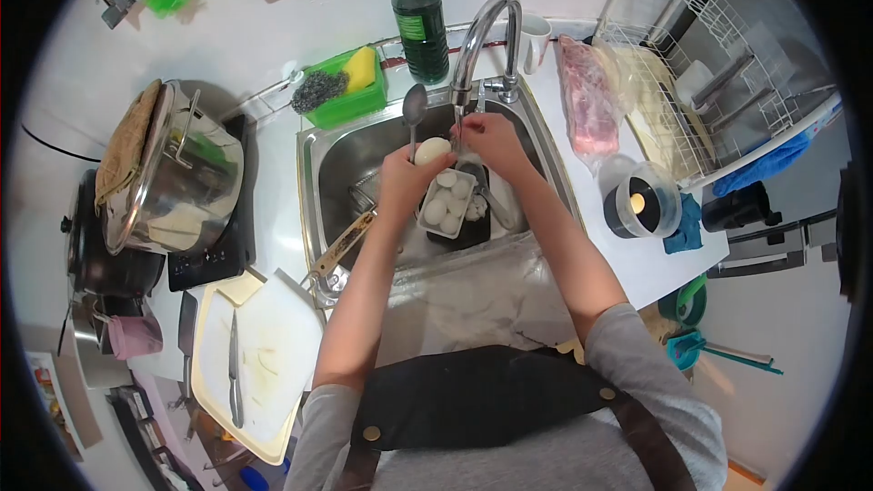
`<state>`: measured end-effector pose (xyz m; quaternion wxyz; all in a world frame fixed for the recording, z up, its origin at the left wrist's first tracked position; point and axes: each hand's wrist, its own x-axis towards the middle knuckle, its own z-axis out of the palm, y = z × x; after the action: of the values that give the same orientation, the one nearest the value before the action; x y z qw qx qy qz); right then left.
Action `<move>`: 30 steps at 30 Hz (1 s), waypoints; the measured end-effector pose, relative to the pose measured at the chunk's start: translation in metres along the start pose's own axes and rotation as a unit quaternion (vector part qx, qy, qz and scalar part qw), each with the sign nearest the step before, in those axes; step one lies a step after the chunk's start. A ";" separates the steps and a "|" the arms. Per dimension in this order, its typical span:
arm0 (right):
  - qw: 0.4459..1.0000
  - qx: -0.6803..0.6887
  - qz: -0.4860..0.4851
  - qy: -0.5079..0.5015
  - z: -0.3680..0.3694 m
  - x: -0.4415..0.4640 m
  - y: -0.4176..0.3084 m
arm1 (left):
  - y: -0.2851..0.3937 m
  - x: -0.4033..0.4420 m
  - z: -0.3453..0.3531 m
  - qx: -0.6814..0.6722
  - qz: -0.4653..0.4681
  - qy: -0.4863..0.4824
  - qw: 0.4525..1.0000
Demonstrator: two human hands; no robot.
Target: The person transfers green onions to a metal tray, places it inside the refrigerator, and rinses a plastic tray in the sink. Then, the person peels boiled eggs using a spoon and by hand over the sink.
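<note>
My left hand (406, 175) holds a metal spoon (415, 107) upright, bowl up, together with a whitish egg (432, 151), over the sink (318, 218). Under the curved faucet (486, 23), my right hand (486, 141) has its fingers drawn together at the water stream; anything between them is too small to make out. Just below both hands, a white container (444, 229) holds several white eggs (436, 212). Beside it on the right lie utensils and some pale bits, partly hidden.
A green soap bottle (421, 27) and green sponge tray (346, 109) stand behind the sink. Left are a steel pot (195, 182) and a cutting board (273, 345) with a knife (235, 373). Right are packaged meat (589, 95), plastic tubs (668, 200) and a dish rack (718, 64).
</note>
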<state>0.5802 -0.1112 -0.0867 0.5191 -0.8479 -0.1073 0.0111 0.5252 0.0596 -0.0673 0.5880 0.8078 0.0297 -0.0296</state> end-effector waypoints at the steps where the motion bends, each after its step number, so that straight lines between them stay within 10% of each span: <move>1: 0.992 -0.089 -0.054 0.075 0.002 0.005 0.013 | 0.001 0.002 0.002 0.003 0.006 -0.007 1.000; 3: 0.926 -0.263 -0.161 0.218 0.008 0.015 0.034 | -0.004 0.006 0.008 -0.015 0.003 -0.018 1.000; 6: 0.910 -0.411 -0.046 0.039 0.007 0.017 0.042 | -0.009 0.003 0.011 -0.008 0.005 -0.020 1.000; 13: 0.910 -0.413 -0.023 -0.016 0.016 0.021 0.070 | -0.007 -0.024 -0.007 0.037 -0.006 0.013 0.999; 16: 0.960 -0.270 -0.058 0.033 0.041 0.034 0.100 | 0.003 -0.033 -0.013 0.123 0.039 0.059 0.990; 18: 0.987 0.133 0.087 -0.024 0.055 0.005 0.074 | 0.006 -0.033 -0.013 0.145 0.050 0.088 0.984; 21: 0.737 0.625 0.252 -0.059 0.085 -0.053 0.020 | -0.006 -0.031 -0.001 0.144 0.113 0.130 0.974; 25: 0.529 0.827 0.188 0.015 0.094 -0.064 0.007 | 0.011 -0.056 0.008 0.150 0.150 0.082 0.974; 30: 0.544 0.820 0.152 0.094 0.063 -0.067 0.019 | 0.005 -0.089 -0.009 0.139 0.101 0.071 0.983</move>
<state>0.5102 -0.0774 -0.1385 0.9859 -0.0529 0.1289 0.0930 0.4367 0.0657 -0.0523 0.4666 0.8804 -0.0144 0.0836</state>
